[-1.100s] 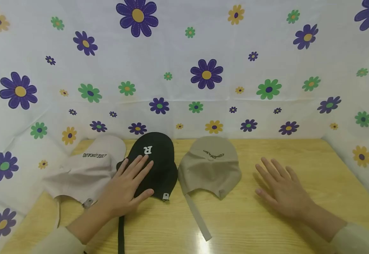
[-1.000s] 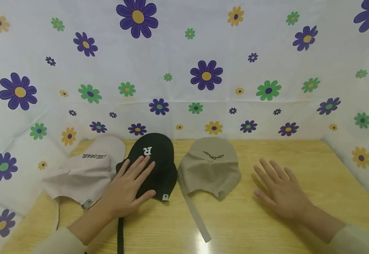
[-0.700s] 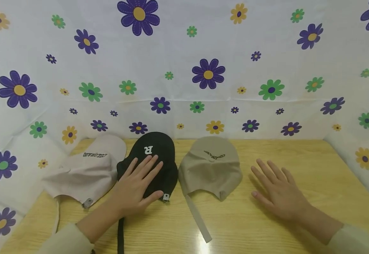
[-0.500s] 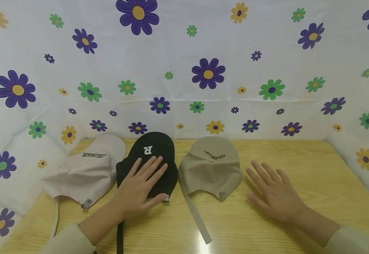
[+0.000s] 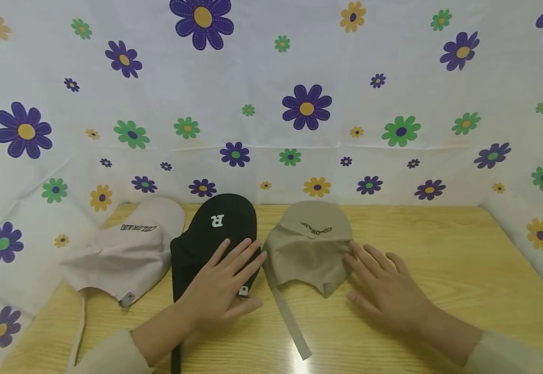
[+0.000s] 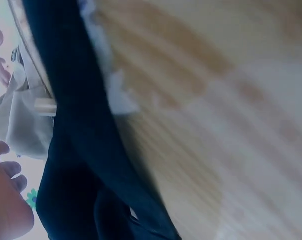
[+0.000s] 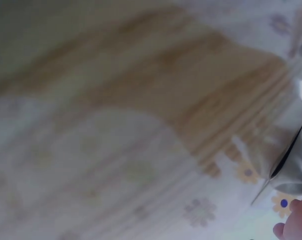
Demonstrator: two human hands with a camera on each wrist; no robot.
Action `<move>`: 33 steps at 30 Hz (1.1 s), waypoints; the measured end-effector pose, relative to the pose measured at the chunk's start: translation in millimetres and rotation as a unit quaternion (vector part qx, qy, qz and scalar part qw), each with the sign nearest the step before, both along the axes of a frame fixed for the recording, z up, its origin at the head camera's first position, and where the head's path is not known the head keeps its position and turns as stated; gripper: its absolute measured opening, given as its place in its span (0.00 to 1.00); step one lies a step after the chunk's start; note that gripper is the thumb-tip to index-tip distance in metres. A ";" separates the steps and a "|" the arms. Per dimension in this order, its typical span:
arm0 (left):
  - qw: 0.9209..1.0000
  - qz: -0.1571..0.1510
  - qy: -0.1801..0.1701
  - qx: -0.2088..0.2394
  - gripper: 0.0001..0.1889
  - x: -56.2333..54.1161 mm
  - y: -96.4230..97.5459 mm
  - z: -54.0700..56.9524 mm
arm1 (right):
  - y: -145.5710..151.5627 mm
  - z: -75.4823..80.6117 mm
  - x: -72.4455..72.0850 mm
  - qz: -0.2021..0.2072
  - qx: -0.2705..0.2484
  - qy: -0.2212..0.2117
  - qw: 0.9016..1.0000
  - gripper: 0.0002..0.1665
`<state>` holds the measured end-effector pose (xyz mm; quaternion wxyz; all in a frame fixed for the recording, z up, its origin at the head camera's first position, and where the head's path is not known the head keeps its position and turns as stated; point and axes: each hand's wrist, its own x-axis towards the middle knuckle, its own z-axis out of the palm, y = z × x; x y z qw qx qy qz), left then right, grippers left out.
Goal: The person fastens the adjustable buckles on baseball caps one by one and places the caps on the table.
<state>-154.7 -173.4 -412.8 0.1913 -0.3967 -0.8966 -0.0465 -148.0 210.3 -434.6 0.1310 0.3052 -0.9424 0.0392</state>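
Note:
Three baseball caps lie in a row on the wooden table. My left hand is over the right part of the black cap with its white R, fingers spread; its fingertips are near the left edge of the khaki cap. Whether it touches either cap is hard to tell. On the other side, the fingertips of my right hand reach the khaki cap's right edge. The left wrist view shows the black cap close up, and part of my left hand. My right hand barely enters the right wrist view.
At the left lies a pale cap marked COLORADO, beside the black cap. The khaki cap's loose strap points toward the near edge. A white flowered cloth hangs behind the table and at both sides.
My left hand has slid right across the black cap toward the khaki one. My right hand has moved left up to the khaki cap's edge. The caps look unmoved.

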 end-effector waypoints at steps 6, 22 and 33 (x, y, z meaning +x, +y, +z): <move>1.000 -0.021 0.018 -0.001 0.41 1.3 9.0 -3.2 | -6.8 1.0 3.9 0.017 -0.005 0.010 1.000 0.41; 0.996 -0.071 -0.014 0.053 0.37 -0.1 25.1 -2.7 | -21.2 -2.0 8.3 0.036 -0.017 0.024 0.999 0.39; 0.982 -0.174 -0.020 0.065 0.34 -9.5 30.0 -9.4 | -29.1 -3.9 6.8 0.061 -0.015 0.045 0.997 0.34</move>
